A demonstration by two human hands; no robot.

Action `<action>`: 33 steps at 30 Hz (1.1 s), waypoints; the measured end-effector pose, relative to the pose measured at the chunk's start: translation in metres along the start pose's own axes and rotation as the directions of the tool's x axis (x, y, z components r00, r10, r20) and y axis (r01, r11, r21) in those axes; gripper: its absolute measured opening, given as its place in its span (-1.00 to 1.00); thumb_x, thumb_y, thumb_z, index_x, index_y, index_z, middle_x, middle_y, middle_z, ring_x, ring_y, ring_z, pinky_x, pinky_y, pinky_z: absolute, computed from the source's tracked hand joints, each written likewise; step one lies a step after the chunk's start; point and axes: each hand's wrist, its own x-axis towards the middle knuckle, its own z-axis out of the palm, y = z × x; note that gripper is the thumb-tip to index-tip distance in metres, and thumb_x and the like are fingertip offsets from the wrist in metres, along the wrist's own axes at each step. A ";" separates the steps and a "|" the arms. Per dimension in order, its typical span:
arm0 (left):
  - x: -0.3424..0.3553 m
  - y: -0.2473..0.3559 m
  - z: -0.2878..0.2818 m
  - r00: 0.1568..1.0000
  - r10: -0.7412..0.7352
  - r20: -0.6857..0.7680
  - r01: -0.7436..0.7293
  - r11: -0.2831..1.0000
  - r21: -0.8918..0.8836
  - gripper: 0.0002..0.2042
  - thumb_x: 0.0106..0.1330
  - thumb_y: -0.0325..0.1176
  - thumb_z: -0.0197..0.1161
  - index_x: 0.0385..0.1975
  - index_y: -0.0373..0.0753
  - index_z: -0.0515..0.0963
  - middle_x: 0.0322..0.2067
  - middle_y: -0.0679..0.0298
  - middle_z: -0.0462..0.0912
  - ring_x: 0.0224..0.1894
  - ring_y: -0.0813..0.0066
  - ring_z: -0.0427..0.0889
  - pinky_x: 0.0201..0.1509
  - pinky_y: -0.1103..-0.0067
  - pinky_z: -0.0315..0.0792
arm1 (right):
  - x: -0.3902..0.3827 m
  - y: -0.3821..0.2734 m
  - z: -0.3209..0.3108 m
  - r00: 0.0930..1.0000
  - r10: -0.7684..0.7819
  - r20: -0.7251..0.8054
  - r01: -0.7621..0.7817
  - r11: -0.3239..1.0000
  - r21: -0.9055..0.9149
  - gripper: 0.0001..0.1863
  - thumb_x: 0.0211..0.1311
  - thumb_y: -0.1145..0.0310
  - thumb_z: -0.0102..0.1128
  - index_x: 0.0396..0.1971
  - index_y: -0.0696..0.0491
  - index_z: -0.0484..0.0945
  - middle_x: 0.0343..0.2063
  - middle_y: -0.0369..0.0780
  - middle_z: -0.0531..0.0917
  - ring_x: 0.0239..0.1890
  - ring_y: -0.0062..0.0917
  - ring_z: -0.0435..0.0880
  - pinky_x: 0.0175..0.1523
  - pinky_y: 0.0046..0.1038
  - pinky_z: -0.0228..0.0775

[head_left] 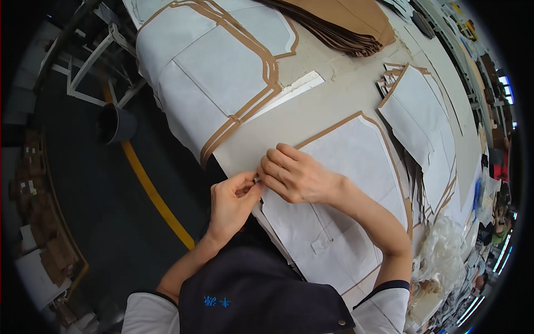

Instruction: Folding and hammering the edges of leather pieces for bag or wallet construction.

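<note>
Both my hands meet over the table's near-left edge, at the left side of a white panel with a brown border (356,161). The fingers of my left hand (229,203) are pinched around something small, of which only a greyish bit shows. My right hand (297,175) touches the left fingertips, its own fingers curled together. What lies inside its grip is hidden. Below the right wrist, a small pale tab (318,246) and a thin dark thread-like line lie on the panel.
More brown-edged white panels (206,67) drape over the table's left edge. Folded brown pieces (345,25) lie at the back, stacked white panels (420,117) to the right, beside crumpled clear plastic (439,267). A dark bucket (119,123) stands on the floor.
</note>
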 end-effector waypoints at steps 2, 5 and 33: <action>0.001 -0.003 0.000 0.994 0.106 -0.024 -0.104 0.992 0.074 -0.81 0.42 -0.46 0.42 -0.16 -0.50 0.70 -0.50 0.25 0.76 -0.41 0.74 0.67 -0.29 0.66 0.57 | 0.009 0.004 -0.005 0.996 -0.061 0.061 0.064 0.997 -0.053 -0.82 0.00 0.36 0.31 -0.43 0.12 0.58 -0.38 -0.24 0.56 -0.22 -0.41 0.54 -0.10 -0.40 0.38; 0.003 -0.002 0.000 0.995 0.097 -0.027 -0.094 0.990 0.101 -0.82 0.42 -0.45 0.42 -0.20 -0.50 0.70 -0.51 0.25 0.76 -0.41 0.75 0.67 -0.29 0.65 0.56 | 0.016 0.010 -0.009 0.981 -0.060 0.184 0.069 0.997 -0.043 -0.82 -0.01 0.34 0.31 -0.43 0.11 0.58 -0.38 -0.26 0.56 -0.19 -0.41 0.54 -0.09 -0.40 0.38; 0.014 0.016 0.010 0.953 0.303 0.029 -0.276 0.821 0.500 -0.85 0.31 -0.44 0.42 -0.40 -0.32 0.57 -0.58 0.11 0.64 -0.57 0.10 0.66 -0.44 0.30 0.48 | -0.004 0.013 0.006 0.995 -0.003 0.102 0.004 1.000 -0.016 -0.78 0.11 0.37 0.30 -0.26 0.14 0.61 -0.22 -0.17 0.56 -0.13 -0.37 0.56 -0.19 -0.41 0.37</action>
